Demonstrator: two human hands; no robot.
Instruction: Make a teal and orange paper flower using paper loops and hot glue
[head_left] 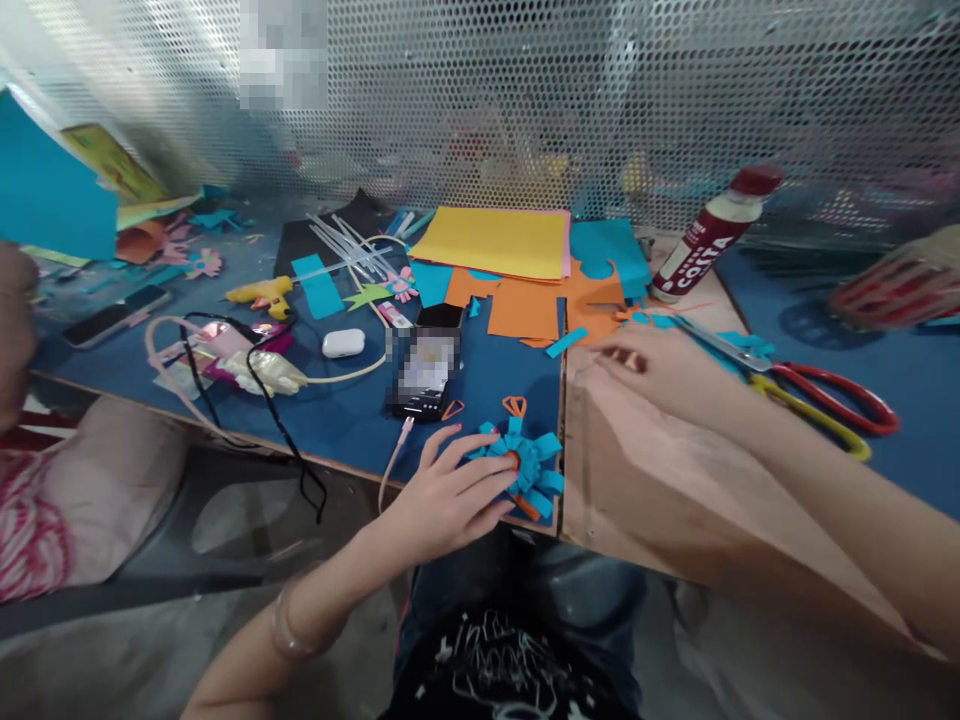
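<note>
A blue paper flower (536, 462) with looped petals and an orange centre lies at the table's front edge. My left hand (457, 490) rests over its left side, fingers stretched and spread, with one fingertip on the orange centre. My right hand (645, 370) is above the wooden board, its fingers curled together; whatever they may hold is hidden. A small blue paper strip (566, 342) lies just left of those fingertips. Behind them is a cut orange paper sheet (525, 312). Two small orange paper loops, one beside the flower (514, 406) and one farther left (453, 409), sit near my left hand.
Scissors with red handles (832, 390) and a yellow-handled pair (817, 420) lie right of my right wrist. A Costa bottle (712, 235) stands behind. Leftward are a phone (424, 370), earbud case (343, 343), yellow glue gun (262, 296) and cables. Another person's arm (11, 330) is far left.
</note>
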